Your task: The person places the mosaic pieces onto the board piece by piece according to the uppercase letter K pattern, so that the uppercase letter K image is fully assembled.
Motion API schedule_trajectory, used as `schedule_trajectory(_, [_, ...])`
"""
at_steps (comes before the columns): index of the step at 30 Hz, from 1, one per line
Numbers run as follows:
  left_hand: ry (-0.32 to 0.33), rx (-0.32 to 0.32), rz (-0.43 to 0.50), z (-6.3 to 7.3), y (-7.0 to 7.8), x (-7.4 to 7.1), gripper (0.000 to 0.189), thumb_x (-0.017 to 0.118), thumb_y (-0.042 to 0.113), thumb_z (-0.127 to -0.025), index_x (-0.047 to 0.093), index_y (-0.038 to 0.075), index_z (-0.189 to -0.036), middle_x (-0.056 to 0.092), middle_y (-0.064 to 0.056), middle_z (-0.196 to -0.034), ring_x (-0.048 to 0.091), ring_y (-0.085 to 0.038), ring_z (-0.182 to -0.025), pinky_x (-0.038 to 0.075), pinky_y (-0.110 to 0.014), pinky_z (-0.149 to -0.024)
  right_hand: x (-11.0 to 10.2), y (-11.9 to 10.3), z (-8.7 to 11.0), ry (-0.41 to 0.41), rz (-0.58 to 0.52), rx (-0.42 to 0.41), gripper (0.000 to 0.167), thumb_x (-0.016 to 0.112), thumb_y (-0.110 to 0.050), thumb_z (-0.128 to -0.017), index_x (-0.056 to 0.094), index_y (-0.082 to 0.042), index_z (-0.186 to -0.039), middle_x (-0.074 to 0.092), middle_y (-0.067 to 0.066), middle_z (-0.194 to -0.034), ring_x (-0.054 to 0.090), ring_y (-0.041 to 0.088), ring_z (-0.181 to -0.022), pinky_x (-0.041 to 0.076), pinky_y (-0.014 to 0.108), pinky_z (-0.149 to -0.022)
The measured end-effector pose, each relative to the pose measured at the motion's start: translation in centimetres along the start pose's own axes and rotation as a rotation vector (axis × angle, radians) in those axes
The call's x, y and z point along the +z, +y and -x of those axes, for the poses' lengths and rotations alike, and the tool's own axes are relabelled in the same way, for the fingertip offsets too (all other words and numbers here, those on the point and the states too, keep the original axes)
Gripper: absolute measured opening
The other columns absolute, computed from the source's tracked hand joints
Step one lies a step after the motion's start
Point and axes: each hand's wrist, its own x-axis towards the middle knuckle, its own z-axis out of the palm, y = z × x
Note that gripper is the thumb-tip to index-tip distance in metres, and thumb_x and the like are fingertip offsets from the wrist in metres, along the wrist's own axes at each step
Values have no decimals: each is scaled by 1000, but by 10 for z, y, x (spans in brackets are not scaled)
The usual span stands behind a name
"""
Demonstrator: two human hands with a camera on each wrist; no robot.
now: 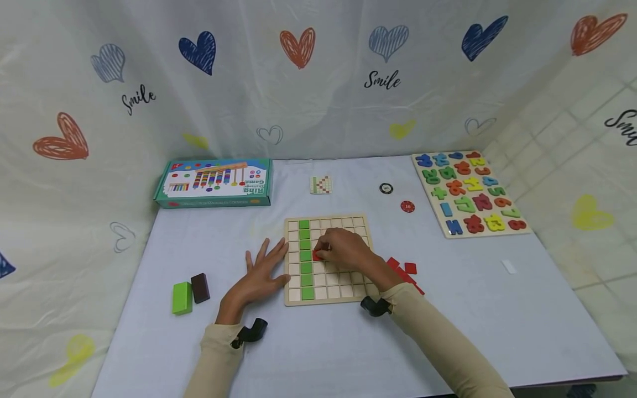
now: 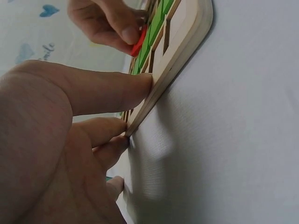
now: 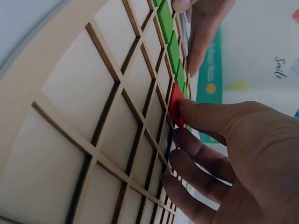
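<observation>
A wooden grid board [image 1: 323,303] lies flat on the white-covered table. Its second column from the left holds several green square tiles [image 1: 307,267]. My right hand [image 1: 346,251] pinches a red square tile [image 3: 175,105] between thumb and fingertips, at a cell just right of the green column, around mid-height. In the right wrist view the tile stands tilted at the grid. My left hand [image 1: 260,279] rests along the board's left edge with fingers spread, and its thumb and fingertips touch the rim in the left wrist view.
Loose red tiles [image 1: 410,268] lie right of the board, partly behind the right forearm. A green block [image 1: 182,298] and a dark brown block [image 1: 200,288] sit at left. Behind are a boxed toy [image 1: 214,202], a small pattern card [image 1: 320,185], two round discs [image 1: 407,207] and a letter puzzle [image 1: 438,224].
</observation>
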Motion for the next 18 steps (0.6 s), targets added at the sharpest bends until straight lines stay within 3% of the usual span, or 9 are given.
schedule_trajectory(6, [1, -5, 2, 1, 1, -1, 84, 69, 19, -100, 24, 14, -170, 13, -1, -179, -15, -34, -165, -26, -69, -118, 1, 0, 3, 45, 66, -38, 7, 81, -23, -95, 87, -22, -98, 72, -9, -94, 59, 7, -80, 50, 27, -66])
schedule_trajectory(18, [8, -15, -3, 1, 3, 0, 85, 71, 20, -100, 24, 15, -170, 14, -2, -179, -14, -34, -165, -26, -69, -119, 1, 0, 4, 50, 60, -35, 7, 81, -22, -96, 87, -21, -98, 73, -9, -93, 59, 7, -79, 51, 28, -66])
